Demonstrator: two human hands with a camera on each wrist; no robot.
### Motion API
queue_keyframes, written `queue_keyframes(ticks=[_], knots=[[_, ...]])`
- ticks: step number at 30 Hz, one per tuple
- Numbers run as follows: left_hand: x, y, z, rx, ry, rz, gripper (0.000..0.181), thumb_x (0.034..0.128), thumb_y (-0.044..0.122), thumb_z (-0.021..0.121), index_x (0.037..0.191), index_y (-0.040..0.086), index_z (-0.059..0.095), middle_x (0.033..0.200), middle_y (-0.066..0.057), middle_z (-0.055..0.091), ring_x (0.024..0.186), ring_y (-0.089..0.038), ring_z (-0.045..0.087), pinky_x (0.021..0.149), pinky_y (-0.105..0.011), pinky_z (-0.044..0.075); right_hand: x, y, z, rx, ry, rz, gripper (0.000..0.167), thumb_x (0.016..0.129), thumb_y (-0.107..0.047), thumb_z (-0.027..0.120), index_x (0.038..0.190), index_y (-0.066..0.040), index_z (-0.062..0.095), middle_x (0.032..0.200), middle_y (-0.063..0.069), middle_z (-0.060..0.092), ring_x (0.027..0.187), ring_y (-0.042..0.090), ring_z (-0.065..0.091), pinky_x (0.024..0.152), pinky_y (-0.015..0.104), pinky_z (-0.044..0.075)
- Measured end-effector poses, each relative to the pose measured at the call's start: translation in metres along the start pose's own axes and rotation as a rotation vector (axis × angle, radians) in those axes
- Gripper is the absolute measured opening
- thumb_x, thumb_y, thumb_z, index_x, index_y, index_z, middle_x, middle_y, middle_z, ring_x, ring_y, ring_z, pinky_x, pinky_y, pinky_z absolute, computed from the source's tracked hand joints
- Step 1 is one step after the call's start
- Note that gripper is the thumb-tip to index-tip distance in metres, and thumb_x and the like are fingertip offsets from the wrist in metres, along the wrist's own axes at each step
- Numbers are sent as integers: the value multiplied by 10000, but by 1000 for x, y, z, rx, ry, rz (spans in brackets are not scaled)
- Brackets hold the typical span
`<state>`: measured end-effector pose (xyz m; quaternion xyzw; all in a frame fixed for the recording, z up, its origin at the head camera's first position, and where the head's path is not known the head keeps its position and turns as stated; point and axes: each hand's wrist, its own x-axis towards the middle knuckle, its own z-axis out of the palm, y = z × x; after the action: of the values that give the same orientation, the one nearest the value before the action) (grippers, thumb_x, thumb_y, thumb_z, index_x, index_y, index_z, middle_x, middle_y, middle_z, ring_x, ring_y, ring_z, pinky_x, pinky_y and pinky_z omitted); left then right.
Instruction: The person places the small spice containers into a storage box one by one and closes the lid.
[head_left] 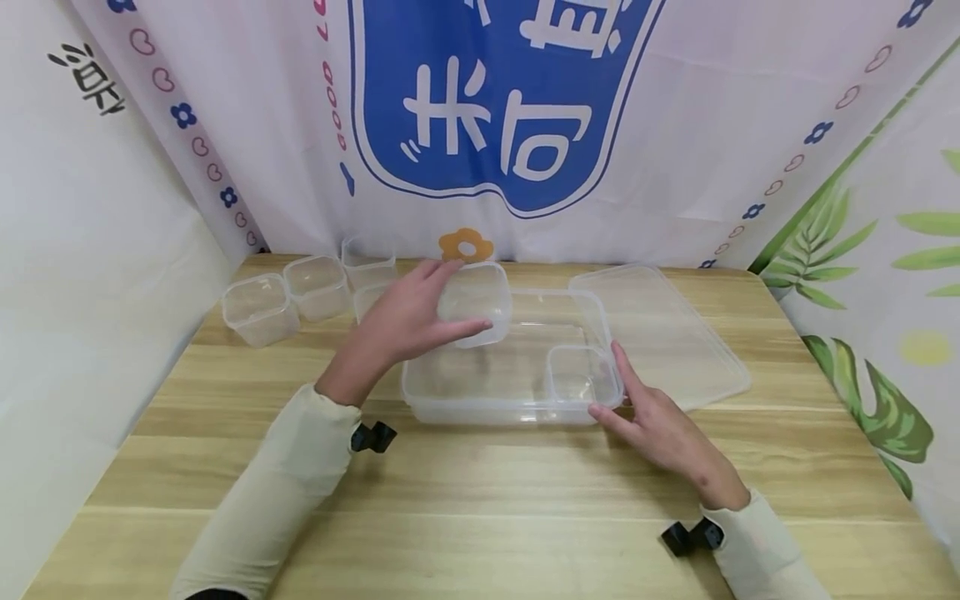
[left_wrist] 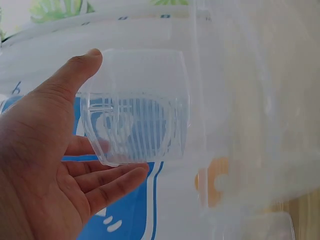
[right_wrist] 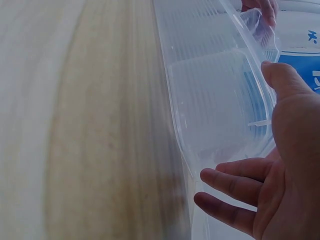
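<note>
My left hand (head_left: 408, 312) grips a small clear plastic container (head_left: 480, 304) over the back left part of a large clear plastic box (head_left: 480, 408). In the left wrist view the thumb lies on one side of the ribbed container (left_wrist: 140, 120) and the fingers on the other. Inside the box, a second small container (head_left: 577, 375) stands in the front right corner. My right hand (head_left: 660, 425) is at that same corner, thumb and fingers spread and fairly straight around the outside of the box. It appears to touch the rim.
Several more small clear containers (head_left: 262, 312) stand at the back left of the wooden table (head_left: 465, 508), one partly behind my left hand. A flat clear lid (head_left: 667, 342) lies right of the box. A printed curtain (head_left: 697, 167) hangs behind the table.
</note>
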<state>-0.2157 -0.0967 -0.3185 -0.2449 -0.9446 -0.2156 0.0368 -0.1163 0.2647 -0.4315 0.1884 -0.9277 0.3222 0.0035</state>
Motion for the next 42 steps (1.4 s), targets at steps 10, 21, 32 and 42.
queue_keyframes(ticks=[10, 21, 32, 42], knots=[[23, 13, 16, 41, -100, 39, 997, 852, 760, 644, 1583, 129, 396, 1566, -146, 429, 1354, -341, 495, 1076, -522, 443, 0, -1, 1, -7, 5, -5, 960, 1026, -364, 660, 1666, -210, -39, 1176, 233, 705, 1133, 379, 659, 982, 584, 494], [45, 21, 21, 112, -188, 75, 1037, 836, 784, 638, 1547, 59, 427, 1506, -170, 467, 1277, -330, 533, 1047, -496, 466, 2, -1, 2, 13, -4, -14, 955, 1026, -357, 662, 1667, -181, -25, 1209, 268, 682, 1119, 371, 667, 966, 576, 508], [66, 31, 26, 136, -264, 136, 964, 824, 761, 674, 1436, 44, 471, 1287, -99, 536, 992, -226, 565, 865, -380, 529, 2, -3, 0, 29, -6, -5, 946, 1027, -343, 664, 1667, -156, -6, 1170, 239, 702, 1066, 332, 688, 938, 558, 527], [82, 41, 39, 212, -294, 196, 1012, 825, 793, 639, 1462, 26, 464, 1304, -127, 518, 1018, -235, 563, 905, -383, 526, 0, -2, 0, 19, -1, 3, 945, 1024, -348, 666, 1668, -158, 0, 1189, 247, 693, 1110, 351, 666, 947, 571, 516]])
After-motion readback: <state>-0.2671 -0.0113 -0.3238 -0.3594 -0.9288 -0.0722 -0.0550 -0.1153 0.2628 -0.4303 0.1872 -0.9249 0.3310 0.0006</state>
